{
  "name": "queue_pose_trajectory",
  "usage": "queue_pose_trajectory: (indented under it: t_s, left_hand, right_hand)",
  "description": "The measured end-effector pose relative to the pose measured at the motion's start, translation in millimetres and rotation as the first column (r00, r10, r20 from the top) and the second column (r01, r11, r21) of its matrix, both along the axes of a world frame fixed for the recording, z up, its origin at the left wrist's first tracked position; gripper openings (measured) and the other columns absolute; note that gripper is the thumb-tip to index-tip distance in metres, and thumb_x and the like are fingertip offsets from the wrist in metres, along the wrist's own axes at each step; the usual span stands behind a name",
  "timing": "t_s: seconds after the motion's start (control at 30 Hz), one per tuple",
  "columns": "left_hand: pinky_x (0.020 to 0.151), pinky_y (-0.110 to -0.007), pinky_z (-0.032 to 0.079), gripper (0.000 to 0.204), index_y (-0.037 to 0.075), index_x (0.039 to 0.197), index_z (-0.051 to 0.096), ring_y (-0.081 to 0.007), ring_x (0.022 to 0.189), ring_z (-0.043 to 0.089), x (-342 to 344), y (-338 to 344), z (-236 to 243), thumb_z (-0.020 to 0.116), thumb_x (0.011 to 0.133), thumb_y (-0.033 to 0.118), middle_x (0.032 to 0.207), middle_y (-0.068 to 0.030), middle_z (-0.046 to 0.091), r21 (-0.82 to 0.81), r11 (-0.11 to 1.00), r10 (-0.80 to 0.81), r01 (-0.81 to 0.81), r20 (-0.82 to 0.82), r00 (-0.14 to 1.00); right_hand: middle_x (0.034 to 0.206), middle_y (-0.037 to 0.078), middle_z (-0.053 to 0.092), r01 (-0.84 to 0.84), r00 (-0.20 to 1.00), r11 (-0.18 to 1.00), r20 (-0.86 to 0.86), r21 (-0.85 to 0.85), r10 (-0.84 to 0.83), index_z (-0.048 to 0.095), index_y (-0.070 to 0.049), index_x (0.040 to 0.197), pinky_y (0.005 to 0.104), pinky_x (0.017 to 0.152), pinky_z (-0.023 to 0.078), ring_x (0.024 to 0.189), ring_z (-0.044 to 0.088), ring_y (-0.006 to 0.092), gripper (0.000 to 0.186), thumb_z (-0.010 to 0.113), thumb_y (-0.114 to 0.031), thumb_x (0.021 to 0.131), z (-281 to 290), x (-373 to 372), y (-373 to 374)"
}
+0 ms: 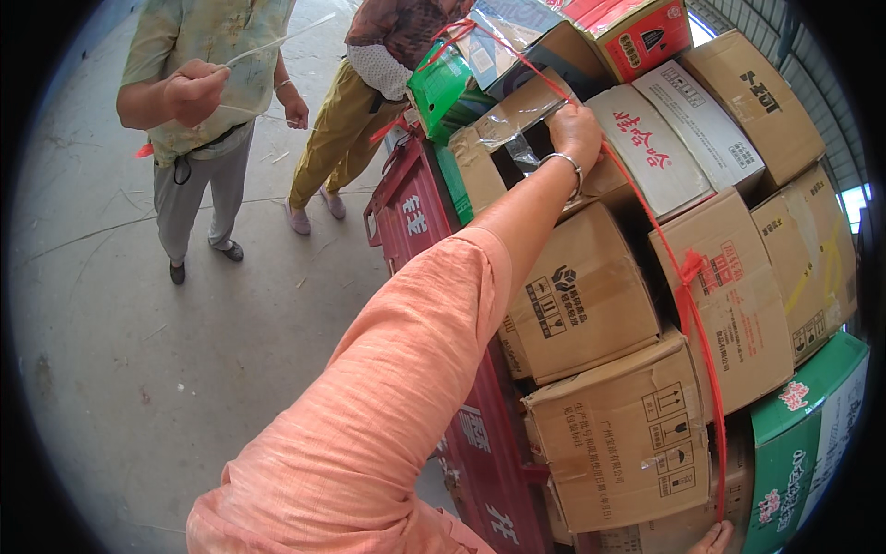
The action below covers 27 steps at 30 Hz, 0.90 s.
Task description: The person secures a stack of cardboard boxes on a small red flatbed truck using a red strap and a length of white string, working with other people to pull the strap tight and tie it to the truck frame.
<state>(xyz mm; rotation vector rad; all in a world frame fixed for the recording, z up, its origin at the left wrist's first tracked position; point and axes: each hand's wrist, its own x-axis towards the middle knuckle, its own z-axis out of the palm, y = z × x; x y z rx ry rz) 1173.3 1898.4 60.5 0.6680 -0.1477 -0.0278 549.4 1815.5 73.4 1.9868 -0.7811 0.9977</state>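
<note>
1. The thin red plastic cord (pixel 722 443) runs over a tall stack of cardboard cartons, from the green box at the far end down to the lower edge of view. It looks light, limp and fairly slick; a full wrap of the fingers should hold better than a pinch. Its frayed red knot (pixel 690 268) offers a thicker place to grip.

2. The left hand (pixel 577 137), with a metal band at its wrist, appears curled around the cord high on the stack. The right hand (pixel 715 537) is cut off by the lower edge; its fingertips meet the cord, but I cannot tell how firmly they close.

3. Beneath the cord, the brown cardboard carton (pixel 620 434) with dark print has bent edges and would probably dent under a hard pull. The long white carton (pixel 646 152) looks similarly crushable.

4. Dark gaps between cartons could catch the cord; corners could snag it.

5. The dark red metal side panel (pixel 415 203) edges the stack at left. Beyond it, the grey concrete floor (pixel 92 369) gives room, bounded by two standing people, one holding a white strip (pixel 281 40).
</note>
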Motion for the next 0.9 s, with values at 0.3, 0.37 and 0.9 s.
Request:
queue_pose_trajectory:
  t_s: [0.3,0.37,0.9]
  left_hand:
    - [0.038,-0.031,0.045,0.02,0.004,0.082,0.056,-0.0187,0.048,0.058,0.2,1.2,0.3,0.039,0.086,0.013,0.063,-0.0093,0.062,0.01,1.0,-0.009,0.009,0.015,1.0]
    - [0.037,-0.031,0.045,0.02,0.004,0.082,0.055,-0.0188,0.048,0.059,0.1,1.3,0.0,0.038,0.087,0.012,0.063,-0.0094,0.062,0.002,1.0,-0.027,0.027,0.01,1.0]
    - [0.033,-0.033,0.046,0.021,0.002,0.079,0.056,-0.0209,0.042,0.057,1.6,-0.5,-0.5,0.044,0.09,0.015,0.061,-0.0107,0.062,-0.047,0.999,-0.027,0.027,-0.007,1.0]
  right_hand:
    - [0.078,0.014,0.064,-0.018,0.998,0.996,-0.056,-0.093,0.013,0.067,-0.006,0.083,0.0403,0.066,0.047,0.072,0.059,0.0306,0.017,0.057,-0.016,0.092,4.3,3.0,2.0]
    - [0.079,0.014,0.064,0.006,0.997,0.994,-0.077,-0.113,-0.015,0.068,-0.006,0.083,0.0403,0.067,0.048,0.072,0.059,0.0305,0.016,0.057,-0.016,0.091,5.7,4.6,4.3]
    - [0.089,0.017,0.056,-0.165,0.963,0.955,0.251,0.248,0.102,0.054,0.006,0.101,0.0367,0.078,0.044,0.083,0.053,0.0303,0.019,0.049,-0.012,0.096,-11.3,-60.0,-75.7]
